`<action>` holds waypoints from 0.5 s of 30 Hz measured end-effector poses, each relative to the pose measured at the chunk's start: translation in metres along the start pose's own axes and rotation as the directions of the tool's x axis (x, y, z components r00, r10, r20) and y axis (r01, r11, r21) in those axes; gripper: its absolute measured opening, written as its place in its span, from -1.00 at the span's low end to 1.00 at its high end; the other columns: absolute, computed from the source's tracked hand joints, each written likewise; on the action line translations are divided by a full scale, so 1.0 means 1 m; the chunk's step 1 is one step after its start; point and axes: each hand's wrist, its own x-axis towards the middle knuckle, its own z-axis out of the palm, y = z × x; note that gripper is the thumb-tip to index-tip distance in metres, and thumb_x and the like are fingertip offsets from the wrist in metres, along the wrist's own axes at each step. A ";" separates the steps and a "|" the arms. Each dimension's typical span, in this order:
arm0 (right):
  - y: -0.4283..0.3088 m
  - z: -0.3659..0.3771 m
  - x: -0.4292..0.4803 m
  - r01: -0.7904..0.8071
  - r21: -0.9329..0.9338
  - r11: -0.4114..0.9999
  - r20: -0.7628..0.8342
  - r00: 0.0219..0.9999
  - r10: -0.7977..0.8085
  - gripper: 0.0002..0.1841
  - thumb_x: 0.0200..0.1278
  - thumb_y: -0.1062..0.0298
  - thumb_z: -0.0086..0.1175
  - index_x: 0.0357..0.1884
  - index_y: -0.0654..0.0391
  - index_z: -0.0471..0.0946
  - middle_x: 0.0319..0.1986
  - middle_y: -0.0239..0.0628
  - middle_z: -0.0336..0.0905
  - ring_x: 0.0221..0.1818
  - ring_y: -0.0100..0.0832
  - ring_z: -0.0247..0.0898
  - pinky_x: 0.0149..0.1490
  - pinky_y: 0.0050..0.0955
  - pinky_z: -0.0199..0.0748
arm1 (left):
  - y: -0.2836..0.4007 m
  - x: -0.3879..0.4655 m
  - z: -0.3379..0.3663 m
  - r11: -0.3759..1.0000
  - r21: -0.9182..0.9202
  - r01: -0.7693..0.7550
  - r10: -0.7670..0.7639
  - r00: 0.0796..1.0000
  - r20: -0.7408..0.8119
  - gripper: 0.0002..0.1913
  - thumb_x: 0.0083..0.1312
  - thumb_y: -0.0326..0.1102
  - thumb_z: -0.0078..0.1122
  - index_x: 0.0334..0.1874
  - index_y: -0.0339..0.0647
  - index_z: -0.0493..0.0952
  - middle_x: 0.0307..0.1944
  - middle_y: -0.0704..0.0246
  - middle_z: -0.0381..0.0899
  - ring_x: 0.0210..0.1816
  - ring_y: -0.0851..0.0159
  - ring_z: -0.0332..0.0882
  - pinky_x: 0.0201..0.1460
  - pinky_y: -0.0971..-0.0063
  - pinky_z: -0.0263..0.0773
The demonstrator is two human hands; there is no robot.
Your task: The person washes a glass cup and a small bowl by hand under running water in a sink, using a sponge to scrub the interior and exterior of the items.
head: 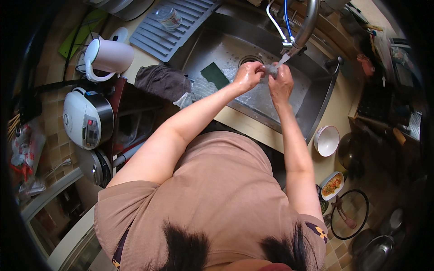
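Observation:
Both of my hands are over the stainless steel sink, wet and close together. My left hand pinches one side of a small translucent thing, and my right hand grips its other side. Water runs onto it from the faucet. Splash and fingers blur it, so its exact kind is unclear. Behind my left hand is the partly covered drain. A dark green scouring pad lies in the sink, left of that hand, beside a pale striped cloth at the sink's edge.
A dark grey towel hangs over the counter edge. Further left are a grey ridged drying mat with a clear jar, a pale electric kettle and a rice cooker. Rightward stand a white bowl and a dish of food.

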 end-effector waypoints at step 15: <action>0.010 0.038 -0.022 -0.673 0.221 0.706 0.088 0.735 0.673 -0.65 0.10 0.18 0.15 -0.18 0.25 0.50 -0.35 0.05 0.60 -0.23 0.07 0.53 -0.06 -0.11 0.44 | -0.006 0.004 0.012 0.725 -0.641 0.252 -0.339 0.941 -0.013 -0.82 0.22 -0.46 0.23 -0.15 -0.36 0.57 -0.33 0.31 0.67 -0.37 0.40 0.62 -0.27 0.54 0.57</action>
